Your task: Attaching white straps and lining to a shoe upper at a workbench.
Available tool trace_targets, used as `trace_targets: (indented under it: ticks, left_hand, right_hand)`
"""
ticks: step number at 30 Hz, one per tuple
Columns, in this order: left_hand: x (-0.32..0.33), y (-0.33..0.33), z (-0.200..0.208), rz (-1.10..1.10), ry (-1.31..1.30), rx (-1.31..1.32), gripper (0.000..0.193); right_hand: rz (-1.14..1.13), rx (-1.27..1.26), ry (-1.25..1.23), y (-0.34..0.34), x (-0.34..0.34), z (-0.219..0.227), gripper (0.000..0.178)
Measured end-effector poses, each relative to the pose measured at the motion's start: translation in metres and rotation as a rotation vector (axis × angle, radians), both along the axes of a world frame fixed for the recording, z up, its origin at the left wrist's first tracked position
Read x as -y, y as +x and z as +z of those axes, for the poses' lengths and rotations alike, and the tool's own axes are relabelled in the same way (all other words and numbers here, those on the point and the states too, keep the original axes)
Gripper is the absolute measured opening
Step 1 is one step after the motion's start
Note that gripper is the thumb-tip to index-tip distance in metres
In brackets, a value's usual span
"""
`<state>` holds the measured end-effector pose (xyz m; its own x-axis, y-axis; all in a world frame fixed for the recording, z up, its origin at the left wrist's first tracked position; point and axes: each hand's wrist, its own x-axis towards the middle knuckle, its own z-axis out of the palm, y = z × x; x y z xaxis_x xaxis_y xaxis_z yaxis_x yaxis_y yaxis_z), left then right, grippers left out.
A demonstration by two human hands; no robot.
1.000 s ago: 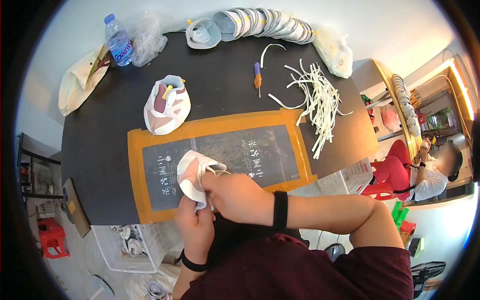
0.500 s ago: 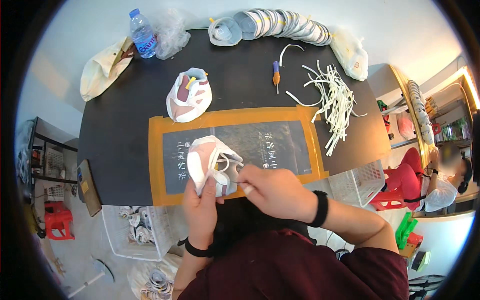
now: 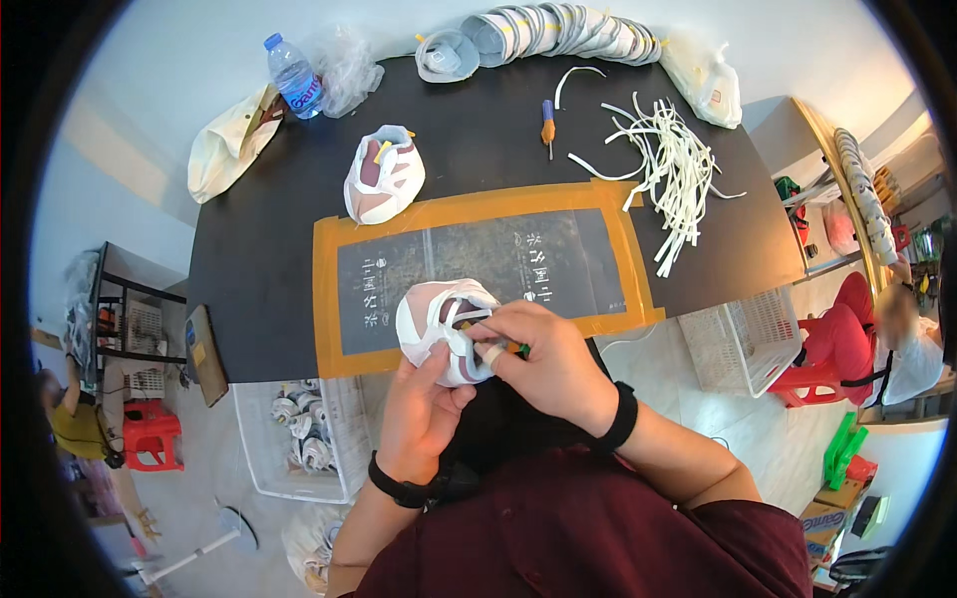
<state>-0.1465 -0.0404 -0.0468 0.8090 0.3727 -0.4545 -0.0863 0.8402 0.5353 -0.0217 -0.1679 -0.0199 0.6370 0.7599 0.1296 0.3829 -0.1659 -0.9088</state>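
Above the front edge of the table, my left hand (image 3: 425, 419) grips a white and pink shoe upper (image 3: 424, 317) by its side, thumb on top. A white lace (image 3: 469, 289) runs across its opening. My right hand (image 3: 543, 359) is closed at the upper's opening, its fingertips beside the lace. Below those fingers shows a bit of a green and orange handle (image 3: 520, 350); the rest of that tool is hidden. Another pink and white shoe upper (image 3: 386, 176) stands farther back on the table.
A taped dark sheet (image 3: 478, 259) covers the table's front. Toward the back lie a blue and orange handled tool (image 3: 547, 125), a pile of white laces (image 3: 678, 179) and a row of nested shoe uppers (image 3: 558, 35). A crate of uppers (image 3: 299, 483) stands below left.
Both hands and the shoe upper have shifted slightly right in view. The right hand has closed in on the opening, and a green and orange handle now shows beneath it.
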Motion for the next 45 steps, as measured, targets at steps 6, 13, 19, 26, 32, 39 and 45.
trace_targets:
  ticks: [6, 13, 19, 26, 32, 39, 45]
  left_hand:
    - [0.003, 0.000, 0.004, -0.024, 0.070, -0.086, 0.034]
    - [0.008, 0.003, -0.001, -0.032, 0.063, -0.089, 0.027]
    - [0.002, 0.004, -0.003, -0.158, 0.083, -0.081, 0.028]
    - [0.005, 0.007, -0.005, -0.197, 0.133, -0.091, 0.027]
    - [0.004, 0.010, -0.004, -0.123, 0.143, -0.061, 0.022]
    - [0.006, 0.017, 0.005, -0.021, 0.079, -0.114, 0.020]
    - [0.005, 0.023, 0.005, -0.015, 0.087, -0.164, 0.021]
  right_hand:
    - [-0.103, 0.192, -0.160, -0.012, 0.002, 0.011, 0.016]
    - [-0.075, 0.251, -0.254, -0.002, 0.003, 0.008, 0.021]
    - [-0.033, 0.079, -0.196, 0.002, 0.004, 0.001, 0.027]
    - [-0.041, -0.043, -0.113, 0.002, 0.005, -0.015, 0.024]
    - [-0.014, 0.054, -0.070, 0.007, 0.006, -0.005, 0.015]
    - [0.174, 0.085, -0.077, 0.021, 0.014, -0.005, 0.015]
    - [0.241, 0.064, -0.076, 0.028, 0.012, -0.004, 0.017]
